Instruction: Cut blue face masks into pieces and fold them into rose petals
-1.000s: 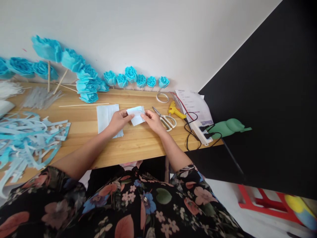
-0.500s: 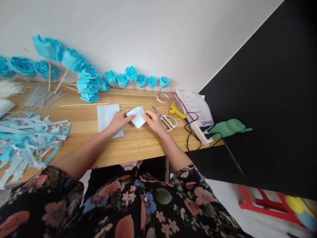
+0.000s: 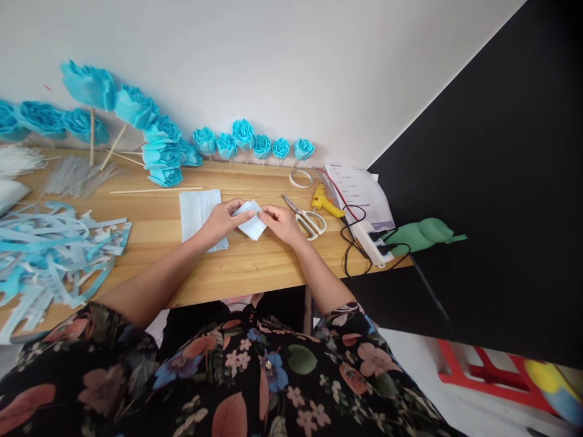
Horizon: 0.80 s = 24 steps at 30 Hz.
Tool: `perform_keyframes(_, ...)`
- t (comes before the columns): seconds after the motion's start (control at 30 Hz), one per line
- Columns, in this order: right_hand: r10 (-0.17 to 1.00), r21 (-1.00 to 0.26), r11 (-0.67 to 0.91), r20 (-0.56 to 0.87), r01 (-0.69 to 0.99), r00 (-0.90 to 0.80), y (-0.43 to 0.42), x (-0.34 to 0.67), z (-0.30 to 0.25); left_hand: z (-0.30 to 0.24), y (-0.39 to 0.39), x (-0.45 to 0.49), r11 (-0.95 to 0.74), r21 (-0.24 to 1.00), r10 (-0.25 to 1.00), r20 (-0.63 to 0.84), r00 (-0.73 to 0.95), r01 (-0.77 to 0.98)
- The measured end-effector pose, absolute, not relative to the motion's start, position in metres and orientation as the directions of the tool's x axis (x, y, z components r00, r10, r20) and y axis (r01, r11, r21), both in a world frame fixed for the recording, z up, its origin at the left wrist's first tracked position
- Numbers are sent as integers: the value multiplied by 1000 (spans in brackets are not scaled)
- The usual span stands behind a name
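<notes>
Between my two hands is a small pale blue square of folded sheet [image 3: 253,228], held above the wooden table with one corner pointing toward me. My left hand [image 3: 225,220] pinches its left side, thumb on top. On the right side, my right hand [image 3: 279,222] grips it with thumb and fingers. A stack of pale blue pleated sheets [image 3: 194,209] lies partly under my left wrist. Scissors with white handles [image 3: 310,222] rest just right of my right hand, and a yellow glue gun [image 3: 326,203] lies beyond them.
Blue flowers on sticks [image 3: 243,135] line the wall. Cut strips [image 3: 59,255] heap up on the left, near grey thin pieces [image 3: 75,176]. A thin stick [image 3: 157,190], a tape roll [image 3: 301,178], papers [image 3: 359,194] and a power strip with cables [image 3: 372,246] also lie on the table.
Both thumbs have moved closer together on the folded square, and the square has shifted slightly down toward me. The other things stay in place, with a slight camera shift.
</notes>
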State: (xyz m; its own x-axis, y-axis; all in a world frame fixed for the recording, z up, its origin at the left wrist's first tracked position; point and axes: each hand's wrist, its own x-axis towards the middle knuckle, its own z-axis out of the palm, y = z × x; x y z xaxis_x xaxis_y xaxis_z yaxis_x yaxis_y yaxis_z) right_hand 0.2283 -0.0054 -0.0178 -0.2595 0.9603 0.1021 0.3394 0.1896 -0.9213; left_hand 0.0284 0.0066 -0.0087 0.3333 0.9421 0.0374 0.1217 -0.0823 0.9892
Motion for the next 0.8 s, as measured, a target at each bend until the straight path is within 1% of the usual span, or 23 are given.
perform_keyframes(0.13, 959, -921, 184, 92, 342, -269, -4, 228, -19, -13, 9, 28, -32, 997, 956, 11, 295, 66)
perform_keyframes(0.23, 963, -943, 164, 89, 288, -255, -4, 228, -17, -15, 10, 29, 2, 1000, 963, -9, 268, 26)
perform_keyframes(0.33, 961, -959, 123, 51, 254, -271, -5, 228, -14, -15, 10, 29, -3, 1000, 973, 1, 231, 11)
perform_keyframes(0.47, 954, -950, 91, -2, 298, -299, -5, 229, -14, -15, 10, 30, -16, 1000, 980, 19, 198, -12)
perform_keyframes(0.53, 959, -934, 106, 6, 341, -282, -4, 229, -15, -15, 10, 30, -20, 999, 980, 27, 196, -36)
perform_keyframes(0.63, 975, -916, 135, 55, 378, -215, -2, 230, -17, -18, 11, 31, -34, 998, 979, 45, 197, -59)
perform_keyframes(0.7, 983, -896, 159, 103, 414, -155, -1, 230, -18, -20, 12, 31, -66, 997, 978, 70, 195, -27)
perform_keyframes(0.8, 978, -836, 210, 180, 507, -108, 1, 230, -20, -20, 14, 30, -162, 974, 975, 133, 179, 156)
